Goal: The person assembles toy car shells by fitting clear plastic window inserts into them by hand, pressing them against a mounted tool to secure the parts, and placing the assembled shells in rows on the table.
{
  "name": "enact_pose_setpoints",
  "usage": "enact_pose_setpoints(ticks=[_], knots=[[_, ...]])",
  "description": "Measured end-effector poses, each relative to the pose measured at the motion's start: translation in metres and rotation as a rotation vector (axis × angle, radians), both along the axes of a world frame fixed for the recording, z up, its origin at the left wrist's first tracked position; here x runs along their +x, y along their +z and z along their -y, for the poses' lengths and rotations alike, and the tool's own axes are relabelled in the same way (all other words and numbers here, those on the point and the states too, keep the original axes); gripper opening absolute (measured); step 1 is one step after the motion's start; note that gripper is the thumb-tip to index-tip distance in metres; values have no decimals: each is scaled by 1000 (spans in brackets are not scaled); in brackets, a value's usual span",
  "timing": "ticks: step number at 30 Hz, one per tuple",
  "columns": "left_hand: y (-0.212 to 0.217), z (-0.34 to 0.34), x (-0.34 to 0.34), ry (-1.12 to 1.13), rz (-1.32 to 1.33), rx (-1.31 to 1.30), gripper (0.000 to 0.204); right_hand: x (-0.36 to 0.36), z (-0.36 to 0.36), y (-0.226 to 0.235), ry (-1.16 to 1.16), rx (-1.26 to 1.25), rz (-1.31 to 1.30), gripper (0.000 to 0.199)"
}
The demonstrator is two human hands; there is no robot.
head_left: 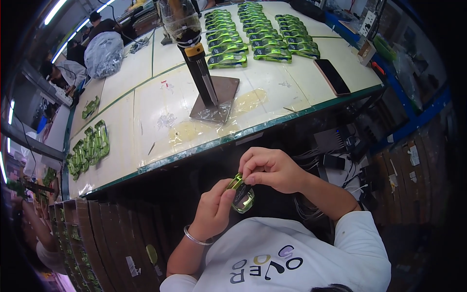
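Overhead, cream worktable in busy workshop; both hands' grip, left hand, right hand, holding green part.

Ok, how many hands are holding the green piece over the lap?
2. The left hand grips the green piece from its left side; the right hand pinches its top edge from above.

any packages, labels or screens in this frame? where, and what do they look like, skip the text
Phone: right edge of the table, flat, dark blank screen, pinkish rim.
Silver bag: far left of the table, bulging, crinkled foil.
Cardboard boxes: lower left below the table edge, a brown row with green pieces inside.
White labels: right, on the brown surface below the table, small rectangles.
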State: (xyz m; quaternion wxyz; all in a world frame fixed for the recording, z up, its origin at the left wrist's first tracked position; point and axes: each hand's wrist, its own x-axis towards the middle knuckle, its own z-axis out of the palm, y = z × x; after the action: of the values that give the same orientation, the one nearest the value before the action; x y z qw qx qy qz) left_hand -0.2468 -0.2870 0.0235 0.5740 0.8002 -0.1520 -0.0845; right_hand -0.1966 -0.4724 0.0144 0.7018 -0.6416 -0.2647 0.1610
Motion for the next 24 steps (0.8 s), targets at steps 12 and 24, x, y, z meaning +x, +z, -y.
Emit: enact_pose_setpoints(ticks=[12, 24], knots=[[1, 2, 1, -27, 45, -45, 20, 5, 4, -5, 95, 107, -220, 3], [-5, 2, -1, -44, 83, -37, 19, 4, 4, -2, 91, 87, -192, 3]])
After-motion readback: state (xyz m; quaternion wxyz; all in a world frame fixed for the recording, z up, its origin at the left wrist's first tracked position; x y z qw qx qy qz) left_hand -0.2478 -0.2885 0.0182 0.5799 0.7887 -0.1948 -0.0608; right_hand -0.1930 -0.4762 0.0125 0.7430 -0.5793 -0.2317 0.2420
